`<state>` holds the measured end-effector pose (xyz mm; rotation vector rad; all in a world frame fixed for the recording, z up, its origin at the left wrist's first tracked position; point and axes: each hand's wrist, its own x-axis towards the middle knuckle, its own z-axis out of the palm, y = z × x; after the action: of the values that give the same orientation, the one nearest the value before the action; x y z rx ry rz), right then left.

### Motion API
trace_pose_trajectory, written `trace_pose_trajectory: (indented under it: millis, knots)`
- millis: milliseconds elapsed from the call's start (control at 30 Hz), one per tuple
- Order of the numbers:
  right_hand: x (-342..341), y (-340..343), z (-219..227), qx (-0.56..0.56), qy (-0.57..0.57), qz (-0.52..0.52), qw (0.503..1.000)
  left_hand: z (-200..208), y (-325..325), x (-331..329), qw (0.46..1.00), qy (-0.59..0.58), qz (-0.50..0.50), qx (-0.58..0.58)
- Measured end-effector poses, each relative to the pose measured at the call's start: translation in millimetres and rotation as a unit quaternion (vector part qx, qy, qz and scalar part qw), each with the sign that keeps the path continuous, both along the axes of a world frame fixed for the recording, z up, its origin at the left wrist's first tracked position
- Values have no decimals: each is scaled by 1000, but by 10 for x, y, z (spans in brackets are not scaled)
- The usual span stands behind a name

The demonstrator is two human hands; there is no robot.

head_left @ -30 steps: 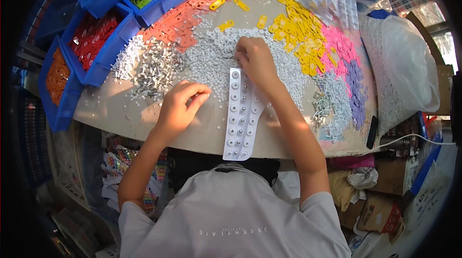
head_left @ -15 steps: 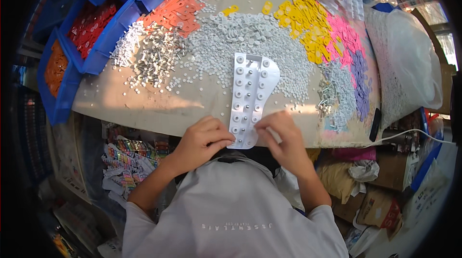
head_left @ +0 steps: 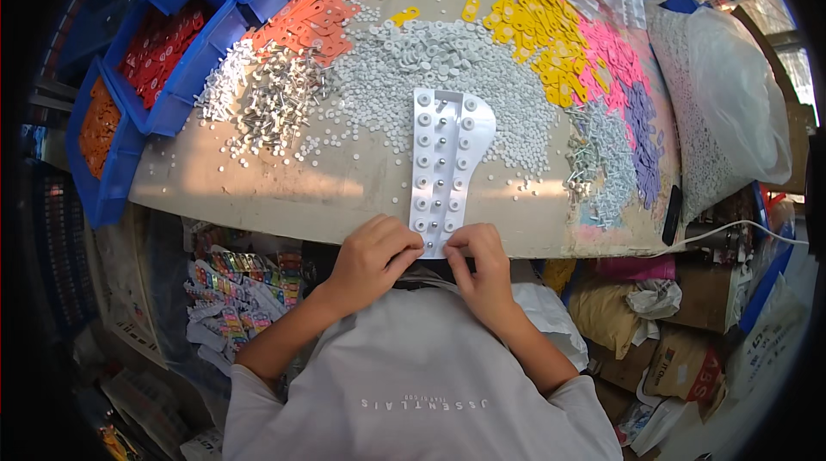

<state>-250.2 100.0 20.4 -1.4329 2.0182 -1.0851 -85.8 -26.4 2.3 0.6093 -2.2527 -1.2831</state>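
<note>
A white plastic holder (head_left: 479, 130) with one curved side lies at the table's near edge. White round caps (head_left: 469, 124) sit in two rows along it, and silver metal pins (head_left: 440, 182) stand in the channel between. My left hand (head_left: 377, 256) is at the holder's near left corner, thumb and fingertips pinched together. Opposite it, my right hand (head_left: 483, 270) pinches at the near right corner. Whatever small thing lies in either pinch is hidden by the fingertips. Just beyond the holder spreads a large heap of small white caps (head_left: 370, 82).
Metal rivets (head_left: 280, 91) are piled left, silver screws (head_left: 607, 164) right. Orange (head_left: 310, 9), yellow (head_left: 542, 22), pink (head_left: 613, 57) and purple flat pieces (head_left: 641, 143) ring the far side. Blue bins (head_left: 163, 113) stand left; a clear bag (head_left: 723, 108) stands right.
My right hand has come down from the holder's right side to its near right corner, its fingers now pinched. The left hand has stayed about the near left corner.
</note>
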Motion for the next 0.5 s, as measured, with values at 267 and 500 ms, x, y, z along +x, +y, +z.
trace_pose_trajectory:
  millis: [267,500]
  knots:
    - [0,68,-251,-104,149,4,983,-48,-11,34,956,30,-22,-292]
    - [-58,44,-293,-120,159,18,980,-139,-115,-43,992,82,-29,-91]
